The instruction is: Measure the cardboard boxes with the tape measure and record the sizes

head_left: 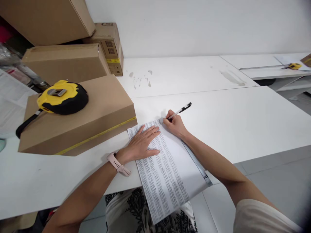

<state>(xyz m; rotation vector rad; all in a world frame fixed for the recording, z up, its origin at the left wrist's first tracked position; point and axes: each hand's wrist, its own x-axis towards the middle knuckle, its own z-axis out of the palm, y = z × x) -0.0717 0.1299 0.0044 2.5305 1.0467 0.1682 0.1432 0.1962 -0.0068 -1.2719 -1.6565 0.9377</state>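
A white table (218, 119) is running along a plain white wall (194, 26), with grey floor (274, 165) showing at the near right and worn grey patches (233, 77) marking the table's far part. On the left, three big cardboard boxes are standing together: a front box (107, 100) with a yellow strip (97, 136) along its side, a middle box (63, 66) behind it and a large box (48, 22) above that. A smaller carton (111, 48) is standing at their far right, perhaps two stacked. All are hiding their contents. Two yellow tape measures are showing: a near tape measure (62, 97) is resting on the front box, a far tape measure (294, 66) is lying at the far right beside another box (307, 60). One sheet of paper (184, 168), covered in columns of handwriting, is lying right of the front box and hanging over the near edge. The left hand (144, 142) is lying flat on it, fingers spread, the wrist wearing one pink band (119, 165). The right hand (175, 125) is pinching one pen (181, 110) at the sheet's far end.
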